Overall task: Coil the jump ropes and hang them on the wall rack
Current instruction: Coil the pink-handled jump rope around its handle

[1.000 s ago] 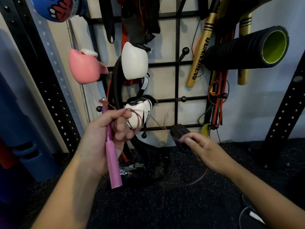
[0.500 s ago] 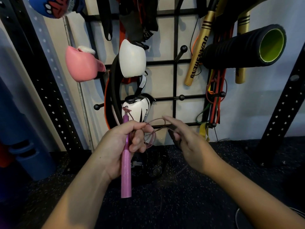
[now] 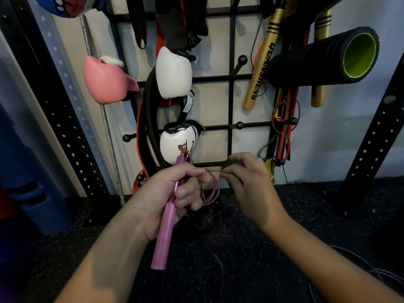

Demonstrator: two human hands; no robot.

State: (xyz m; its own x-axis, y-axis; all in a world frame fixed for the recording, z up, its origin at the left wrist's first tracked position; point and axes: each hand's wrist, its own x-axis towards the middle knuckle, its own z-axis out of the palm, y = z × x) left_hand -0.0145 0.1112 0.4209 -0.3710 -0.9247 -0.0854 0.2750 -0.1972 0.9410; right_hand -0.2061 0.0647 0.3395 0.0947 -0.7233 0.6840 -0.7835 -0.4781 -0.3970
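Observation:
My left hand (image 3: 175,193) grips the pink handle (image 3: 165,232) of a jump rope, handle upright, with thin pink cord loops (image 3: 211,191) hanging from my fingers. My right hand (image 3: 247,182) pinches the cord just right of the left thumb, pulling a short stretch taut between the hands. The cord's loose tail (image 3: 219,267) trails down to the floor. The black wall rack (image 3: 231,101) with ball-tipped pegs is straight ahead, above both hands.
On the rack hang a pink boxing glove (image 3: 107,82), white gloves (image 3: 173,73), resistance bands (image 3: 284,119), gold sticks (image 3: 261,60) and a black foam roller (image 3: 328,57). Black perforated uprights (image 3: 376,136) stand at both sides. Another thin cord (image 3: 358,265) lies on the speckled floor, lower right.
My right hand came up from the floor area to meet the left hand and now pinches the cord there. The left hand has shifted right and more loops hang from it.

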